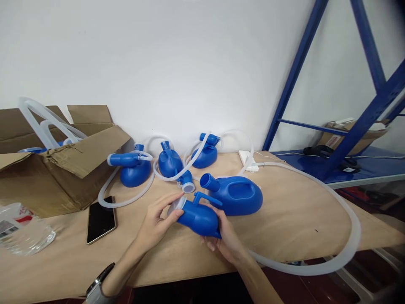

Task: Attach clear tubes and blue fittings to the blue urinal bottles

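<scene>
No text, brand or number can be read. On the clear plastic bottle at the left edge, a label is borne, on which red print and a block of dark, barcode-like stripes are seen; its wording is not resolved. On the cardboard box on the blue shelf, a pale label with reddish print is carried, likewise illegible. On the black object beside it, a small white label is shown, its marks too small to be read.
</scene>
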{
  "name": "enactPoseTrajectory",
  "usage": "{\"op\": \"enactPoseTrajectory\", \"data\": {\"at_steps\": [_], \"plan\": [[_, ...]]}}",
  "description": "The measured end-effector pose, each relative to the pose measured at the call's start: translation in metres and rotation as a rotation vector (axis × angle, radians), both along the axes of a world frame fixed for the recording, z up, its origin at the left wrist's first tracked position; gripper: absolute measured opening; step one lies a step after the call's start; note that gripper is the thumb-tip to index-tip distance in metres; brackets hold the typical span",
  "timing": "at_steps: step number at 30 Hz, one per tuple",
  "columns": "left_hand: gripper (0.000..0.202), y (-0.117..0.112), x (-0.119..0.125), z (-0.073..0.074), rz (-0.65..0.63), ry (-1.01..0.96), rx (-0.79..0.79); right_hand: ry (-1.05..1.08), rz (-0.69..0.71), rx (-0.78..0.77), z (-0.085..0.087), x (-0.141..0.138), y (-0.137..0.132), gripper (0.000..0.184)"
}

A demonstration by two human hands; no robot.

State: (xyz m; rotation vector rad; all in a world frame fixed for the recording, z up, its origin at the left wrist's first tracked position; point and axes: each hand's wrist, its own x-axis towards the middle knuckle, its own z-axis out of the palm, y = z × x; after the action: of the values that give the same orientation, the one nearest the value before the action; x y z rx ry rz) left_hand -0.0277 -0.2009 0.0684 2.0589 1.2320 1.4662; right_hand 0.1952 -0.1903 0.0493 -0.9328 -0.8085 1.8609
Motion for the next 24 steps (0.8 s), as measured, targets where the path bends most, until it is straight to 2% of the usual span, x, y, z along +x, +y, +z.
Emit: {"op": "enactPoseTrajectory", "data": {"at_steps": [2, 5, 9, 13, 16, 20, 24], "plan": [[0.031, -0.002, 0.005, -0.002, 0.039, -0.03, -0.025, 0.016, 0.01, 0.092, -0.002, -0.006, -0.007, 0.064], [0.036, -0.006, 0.013, -0.001, 0.07, -0.051, -0.054, 0.035, 0.026, 0.248, -0.012, -0.012, -0.016, 0.069], [0.044, -0.012, 0.014, 0.006, 0.095, -0.052, -0.207, -0.049, 0.006, 0.405, -0.03, -0.01, -0.018, 0.069], [0.057, -0.017, 0.003, 0.016, -0.04, -0.069, -0.457, -0.173, -0.036, 0.507, -0.033, -0.002, -0.013, 0.062], [0.06, -0.021, -0.005, 0.027, -0.063, 0.029, -0.602, -0.196, -0.026, 0.658, -0.027, 0.002, -0.011, 0.055], [0.052, -0.022, -0.004, 0.037, -0.068, 0.166, -0.514, -0.298, -0.067, 0.876, -0.022, 0.004, -0.016, 0.054], [0.051, -0.021, 0.005, 0.027, -0.089, 0.075, -0.352, -0.381, -0.078, 1.048, -0.019, 0.003, -0.022, 0.053]]}}
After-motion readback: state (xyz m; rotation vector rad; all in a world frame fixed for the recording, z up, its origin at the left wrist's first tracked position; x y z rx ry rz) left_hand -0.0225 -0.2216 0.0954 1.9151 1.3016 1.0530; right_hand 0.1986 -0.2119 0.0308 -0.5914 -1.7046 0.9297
